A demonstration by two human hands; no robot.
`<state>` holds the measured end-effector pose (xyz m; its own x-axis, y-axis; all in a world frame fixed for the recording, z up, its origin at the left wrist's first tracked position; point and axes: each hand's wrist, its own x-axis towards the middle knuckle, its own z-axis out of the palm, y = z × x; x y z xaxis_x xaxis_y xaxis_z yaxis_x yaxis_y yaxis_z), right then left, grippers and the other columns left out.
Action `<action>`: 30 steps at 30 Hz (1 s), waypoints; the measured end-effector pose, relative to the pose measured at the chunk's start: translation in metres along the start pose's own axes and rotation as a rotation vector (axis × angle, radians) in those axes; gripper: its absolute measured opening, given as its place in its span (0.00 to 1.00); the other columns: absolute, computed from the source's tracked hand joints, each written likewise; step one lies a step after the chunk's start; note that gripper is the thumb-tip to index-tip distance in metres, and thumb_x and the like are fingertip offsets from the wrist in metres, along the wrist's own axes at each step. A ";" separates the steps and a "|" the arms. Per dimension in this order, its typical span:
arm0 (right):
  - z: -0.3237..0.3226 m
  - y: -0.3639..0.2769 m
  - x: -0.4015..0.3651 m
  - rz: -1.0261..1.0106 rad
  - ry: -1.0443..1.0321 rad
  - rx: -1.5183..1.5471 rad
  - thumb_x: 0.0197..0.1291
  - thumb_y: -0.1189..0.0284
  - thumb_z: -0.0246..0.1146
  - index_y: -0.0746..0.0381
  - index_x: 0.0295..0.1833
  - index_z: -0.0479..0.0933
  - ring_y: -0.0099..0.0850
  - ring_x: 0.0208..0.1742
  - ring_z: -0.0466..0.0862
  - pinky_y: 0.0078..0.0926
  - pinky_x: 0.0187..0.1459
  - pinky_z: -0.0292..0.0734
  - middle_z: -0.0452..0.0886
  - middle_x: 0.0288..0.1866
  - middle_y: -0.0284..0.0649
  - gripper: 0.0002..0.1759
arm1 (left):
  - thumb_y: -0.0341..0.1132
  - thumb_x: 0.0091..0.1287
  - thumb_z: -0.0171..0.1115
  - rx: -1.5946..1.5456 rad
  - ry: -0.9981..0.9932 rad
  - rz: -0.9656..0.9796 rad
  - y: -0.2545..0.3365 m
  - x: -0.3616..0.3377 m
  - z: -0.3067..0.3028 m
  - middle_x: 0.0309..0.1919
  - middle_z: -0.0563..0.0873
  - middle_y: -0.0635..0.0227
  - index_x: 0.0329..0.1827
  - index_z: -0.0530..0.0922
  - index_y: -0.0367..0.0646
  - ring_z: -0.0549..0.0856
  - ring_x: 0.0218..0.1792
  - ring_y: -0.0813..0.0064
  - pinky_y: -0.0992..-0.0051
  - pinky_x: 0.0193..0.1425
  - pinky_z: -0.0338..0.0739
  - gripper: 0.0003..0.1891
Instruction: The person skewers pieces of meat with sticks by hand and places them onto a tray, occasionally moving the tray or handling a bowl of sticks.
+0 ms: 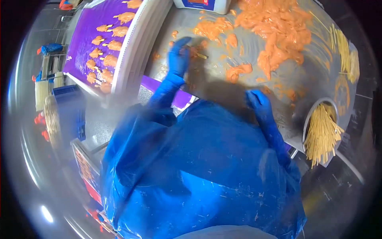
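Dark floor [330, 195], grey tabletop [223, 89] under orange meat [278, 36]

Meat [278, 38] on table [181, 20], sticks [321, 133] at right

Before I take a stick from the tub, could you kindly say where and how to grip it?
Probably pinch the stick by its loose end, bringing the right hand from the wearer's side, since those ends fan that way past the tub rim.

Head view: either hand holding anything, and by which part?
Left hand: can't tell; an orange piece with a stick shows beside it, contact unclear. Right hand: nothing visible in its grip.
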<state>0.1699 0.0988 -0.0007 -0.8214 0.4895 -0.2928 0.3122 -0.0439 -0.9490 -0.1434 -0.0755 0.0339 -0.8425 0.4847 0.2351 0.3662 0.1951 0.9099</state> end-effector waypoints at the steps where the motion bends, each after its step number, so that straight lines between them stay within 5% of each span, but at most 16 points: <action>1: 0.014 -0.016 0.021 -0.188 0.019 -0.018 0.68 0.70 0.64 0.62 0.53 0.78 0.24 0.42 0.80 0.22 0.47 0.76 0.82 0.41 0.33 0.12 | 0.21 0.64 0.57 -0.060 0.113 -0.076 -0.031 0.012 -0.029 0.52 0.86 0.61 0.56 0.82 0.37 0.82 0.54 0.75 0.76 0.61 0.75 0.18; 3: 0.058 -0.063 0.070 -0.499 0.078 -0.215 0.62 0.74 0.68 0.60 0.54 0.77 0.31 0.43 0.81 0.29 0.48 0.77 0.81 0.41 0.36 0.16 | 0.23 0.67 0.54 -0.288 0.330 -0.324 -0.061 0.014 -0.063 0.60 0.81 0.56 0.65 0.74 0.33 0.83 0.54 0.67 0.70 0.62 0.76 0.21; 6: 0.116 -0.098 0.126 -0.724 0.055 -0.623 0.58 0.76 0.68 0.57 0.55 0.75 0.49 0.44 0.82 0.43 0.48 0.77 0.81 0.43 0.45 0.19 | 0.25 0.69 0.50 -0.531 0.349 -0.505 -0.062 -0.005 -0.075 0.64 0.77 0.55 0.68 0.71 0.33 0.81 0.56 0.64 0.68 0.61 0.76 0.23; 10: 0.144 -0.040 0.192 -0.561 -0.030 -0.878 0.59 0.76 0.65 0.59 0.51 0.76 0.55 0.44 0.81 0.47 0.46 0.77 0.81 0.41 0.48 0.14 | 0.27 0.72 0.49 -0.785 0.311 -0.567 -0.053 -0.025 -0.067 0.63 0.79 0.56 0.69 0.70 0.34 0.81 0.56 0.65 0.70 0.61 0.76 0.22; 13: 0.127 -0.045 0.179 -0.572 -0.144 -0.957 0.64 0.73 0.63 0.61 0.48 0.78 0.44 0.35 0.83 0.40 0.37 0.78 0.81 0.34 0.43 0.08 | 0.30 0.73 0.52 -0.831 0.282 -0.609 -0.036 -0.029 -0.066 0.64 0.78 0.56 0.70 0.68 0.35 0.81 0.58 0.64 0.67 0.65 0.75 0.23; 15: 0.118 -0.041 0.163 -0.194 -0.136 -0.298 0.69 0.72 0.59 0.62 0.45 0.79 0.29 0.28 0.80 0.27 0.31 0.76 0.78 0.30 0.36 0.06 | 0.32 0.72 0.55 -0.889 0.187 -0.656 -0.030 -0.031 -0.058 0.66 0.76 0.56 0.72 0.66 0.35 0.79 0.62 0.62 0.63 0.69 0.72 0.25; 18: 0.101 -0.079 0.115 -0.013 -0.202 0.058 0.72 0.70 0.56 0.63 0.45 0.78 0.19 0.26 0.75 0.18 0.29 0.72 0.77 0.30 0.33 0.08 | 0.35 0.74 0.55 -1.242 0.018 -0.654 -0.007 -0.028 -0.035 0.66 0.76 0.56 0.73 0.65 0.36 0.77 0.65 0.61 0.62 0.72 0.69 0.26; 19: 0.096 -0.083 0.102 -0.010 -0.197 0.048 0.72 0.70 0.56 0.63 0.45 0.78 0.19 0.26 0.75 0.18 0.29 0.72 0.77 0.30 0.33 0.08 | 0.37 0.75 0.55 -1.231 -0.127 -0.586 0.028 -0.019 -0.036 0.66 0.76 0.57 0.73 0.64 0.36 0.76 0.66 0.61 0.60 0.73 0.68 0.26; 25: 0.071 -0.102 0.048 0.034 -0.187 0.167 0.72 0.70 0.56 0.63 0.47 0.75 0.21 0.26 0.74 0.21 0.29 0.72 0.77 0.31 0.33 0.08 | 0.38 0.77 0.52 -1.208 -0.247 -0.525 0.073 -0.017 0.003 0.63 0.77 0.54 0.71 0.66 0.33 0.78 0.63 0.62 0.62 0.71 0.71 0.25; 30: 0.048 -0.100 0.012 -0.012 -0.123 0.167 0.72 0.67 0.57 0.62 0.60 0.75 0.20 0.28 0.74 0.20 0.30 0.71 0.76 0.31 0.33 0.16 | 0.38 0.77 0.52 -1.252 -0.349 -0.514 0.099 -0.021 0.022 0.62 0.78 0.53 0.70 0.67 0.32 0.80 0.61 0.62 0.62 0.68 0.73 0.24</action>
<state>0.1054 0.0671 0.0852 -0.8798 0.3817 -0.2834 0.2264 -0.1878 -0.9558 -0.0806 -0.0478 0.1119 -0.5648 0.8130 -0.1416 -0.6976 -0.3787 0.6082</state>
